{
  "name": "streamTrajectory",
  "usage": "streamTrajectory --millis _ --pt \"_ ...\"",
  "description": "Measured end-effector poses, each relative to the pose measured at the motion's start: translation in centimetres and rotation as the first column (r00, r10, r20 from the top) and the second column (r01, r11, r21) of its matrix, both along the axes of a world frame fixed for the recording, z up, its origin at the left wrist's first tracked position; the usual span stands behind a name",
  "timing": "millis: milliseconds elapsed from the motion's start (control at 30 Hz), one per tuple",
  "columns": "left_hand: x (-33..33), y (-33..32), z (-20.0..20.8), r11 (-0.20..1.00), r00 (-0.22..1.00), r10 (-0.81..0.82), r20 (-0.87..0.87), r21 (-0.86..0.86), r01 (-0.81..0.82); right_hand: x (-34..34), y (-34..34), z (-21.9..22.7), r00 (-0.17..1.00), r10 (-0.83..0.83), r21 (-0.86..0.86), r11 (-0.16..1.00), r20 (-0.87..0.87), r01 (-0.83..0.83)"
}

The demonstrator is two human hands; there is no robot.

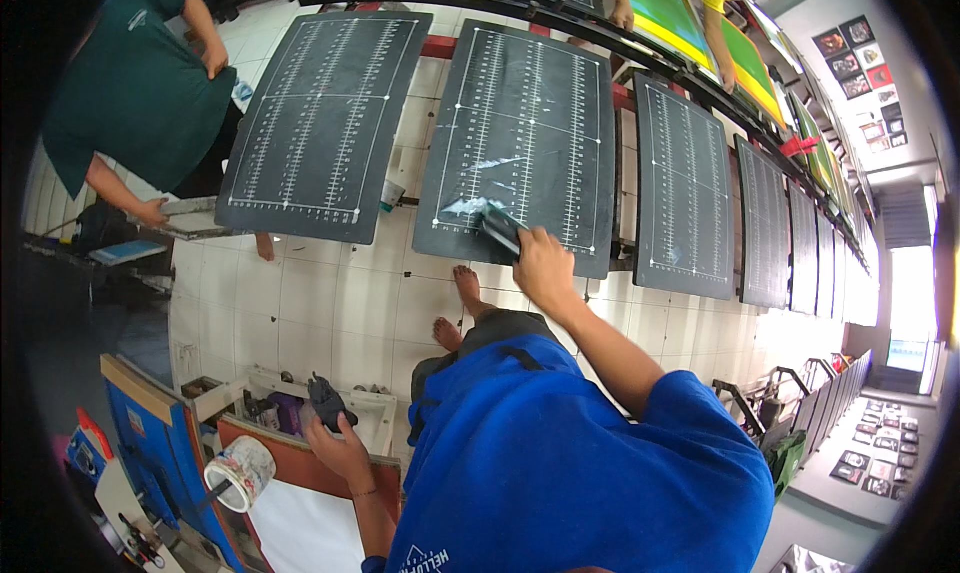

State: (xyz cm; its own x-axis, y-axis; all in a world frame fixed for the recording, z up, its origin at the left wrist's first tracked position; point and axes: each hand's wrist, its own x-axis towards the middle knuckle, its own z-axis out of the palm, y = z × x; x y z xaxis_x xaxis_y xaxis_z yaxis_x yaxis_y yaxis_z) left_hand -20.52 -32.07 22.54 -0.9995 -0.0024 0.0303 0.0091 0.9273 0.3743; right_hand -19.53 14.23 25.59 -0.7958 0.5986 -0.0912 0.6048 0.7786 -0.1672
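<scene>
My right hand point(545, 270) is closed round a dark, flat spreader-like tool point(500, 229); its exact kind is hard to tell. The tool's far end rests on the lower part of a black printing board point(570, 173) marked with white ruler lines. Around that end lie wet, whitish smears point(465, 207), and a thinner streak point(497, 163) shows farther up. Down at the left, my left hand point(338, 445) grips a crumpled dark cloth point(328, 403), held above a shelf of small items and away from the board.
Similar black boards point(320, 123) stand on both sides in a row. At far left a person in a dark green shirt point(140, 93) holds a frame point(195, 218). Across the rail, another person's arms reach over green-yellow boards point(660, 18). A paint-stained bucket point(240, 471) stands near my left arm.
</scene>
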Motion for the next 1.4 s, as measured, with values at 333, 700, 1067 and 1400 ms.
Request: streamTrajectory --millis 333,700,1067,1400 --pt "-0.2 0.6 0.8 0.999 0.996 -0.034 -0.076 0.024 0.036 -9.2 7.3 -2.1 0.995 -0.019 0.166 0.985 -0.098 0.035" --pt "-0.2 0.5 1.2 0.997 0.996 -0.08 -0.046 0.02 0.081 4.8 7.6 -0.3 0.961 0.262 0.126 0.96 -0.087 -0.25" --pt "-0.1 0.6 1.1 1.0 1.0 -0.002 0.003 0.003 0.001 0.0 4.5 -0.2 0.708 0.692 0.108 0.722 -0.142 -0.684" --pt "0.1 1.4 1.5 0.993 0.99 0.06 -0.127 -0.089 -0.072 -1.1 12.0 -1.2 0.631 0.763 0.141 0.646 -0.138 -0.75"
